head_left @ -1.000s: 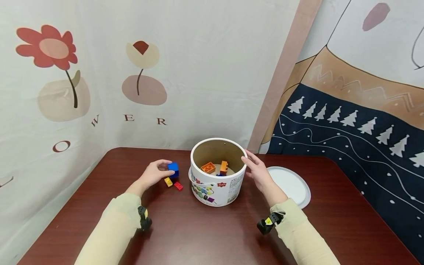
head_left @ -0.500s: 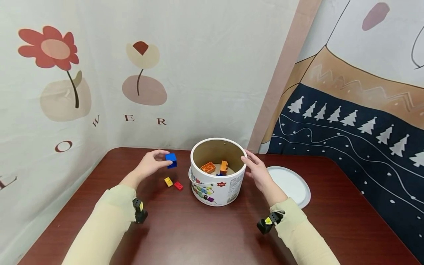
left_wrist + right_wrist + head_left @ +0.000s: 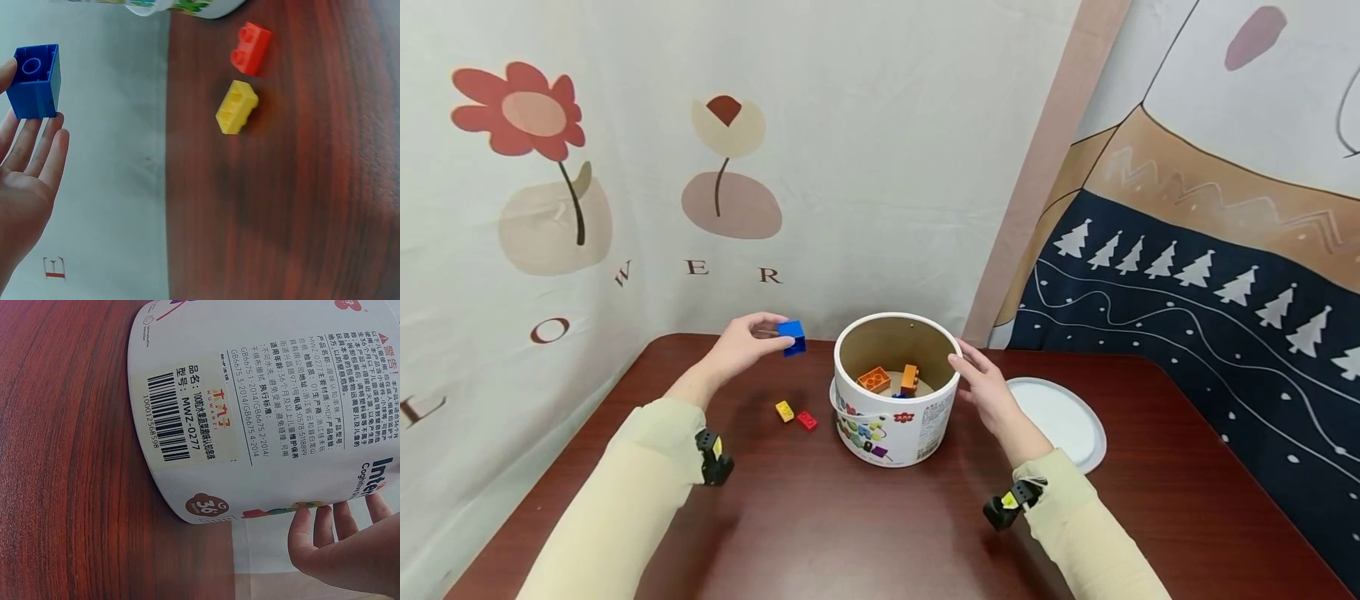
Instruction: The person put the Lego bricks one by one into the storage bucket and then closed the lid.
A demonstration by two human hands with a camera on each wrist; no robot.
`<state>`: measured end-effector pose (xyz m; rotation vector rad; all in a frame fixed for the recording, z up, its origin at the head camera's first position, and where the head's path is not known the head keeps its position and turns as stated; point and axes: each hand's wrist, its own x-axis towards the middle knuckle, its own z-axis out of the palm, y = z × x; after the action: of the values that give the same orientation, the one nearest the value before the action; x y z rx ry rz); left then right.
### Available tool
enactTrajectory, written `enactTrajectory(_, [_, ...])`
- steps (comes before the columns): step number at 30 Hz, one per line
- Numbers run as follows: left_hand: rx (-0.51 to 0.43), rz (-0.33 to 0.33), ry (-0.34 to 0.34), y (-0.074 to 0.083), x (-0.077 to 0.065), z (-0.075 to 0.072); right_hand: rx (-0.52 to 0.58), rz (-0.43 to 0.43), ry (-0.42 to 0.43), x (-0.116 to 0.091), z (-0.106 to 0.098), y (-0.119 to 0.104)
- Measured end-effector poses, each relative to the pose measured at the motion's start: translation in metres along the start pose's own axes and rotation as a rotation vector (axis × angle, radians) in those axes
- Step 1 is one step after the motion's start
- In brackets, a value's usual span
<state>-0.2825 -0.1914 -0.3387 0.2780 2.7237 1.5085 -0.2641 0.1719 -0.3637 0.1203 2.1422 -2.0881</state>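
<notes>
My left hand (image 3: pixel 737 350) pinches a blue toy building brick (image 3: pixel 792 337) between thumb and fingers, above the table's far left part. In the left wrist view the brick's hollow underside, with a round tube inside, faces the camera. A yellow brick (image 3: pixel 785 411) and a smaller-looking red brick (image 3: pixel 807 420) lie below it on the table. My right hand (image 3: pixel 988 392) touches the right side of a white printed bucket (image 3: pixel 887 429), thumb at the rim and fingers (image 3: pixel 323 526) fairly straight along the outer wall. Inside are two orange bricks (image 3: pixel 875 380) and a partly hidden blue piece (image 3: pixel 900 396).
A round white lid (image 3: pixel 1060 421) lies on the dark red-brown table (image 3: pixel 850 533), right of the bucket and partly behind my right forearm. The bucket's handle (image 3: pixel 842 404) hangs down its left side. A printed cloth (image 3: pixel 880 167) stands behind the table.
My left hand has lifted the blue brick up and away from beside the yellow and red bricks, tilting it so its underside shows. The right hand and bucket have stayed in place.
</notes>
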Motion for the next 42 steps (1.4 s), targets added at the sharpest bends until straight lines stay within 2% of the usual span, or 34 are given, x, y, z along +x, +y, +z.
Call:
enactTrajectory(10, [0.025, -0.006, 0.012, 0.021, 0.002, -0.002, -0.009, 0.002, 0.001, -0.001, -0.002, 0.0])
enactTrajectory(17, [0.017, 0.03, -0.003, 0.036, 0.007, 0.002, -0.01, 0.001, 0.002, -0.001, -0.003, 0.0])
enactTrajectory(29, [-0.027, 0.098, -0.03, 0.066, 0.017, 0.024, -0.01, 0.0, 0.001, -0.001, -0.003, 0.002])
enactTrajectory(42, [-0.072, 0.142, -0.098, 0.086, 0.025, 0.052, -0.023, 0.003, -0.001, -0.001, -0.001, 0.0])
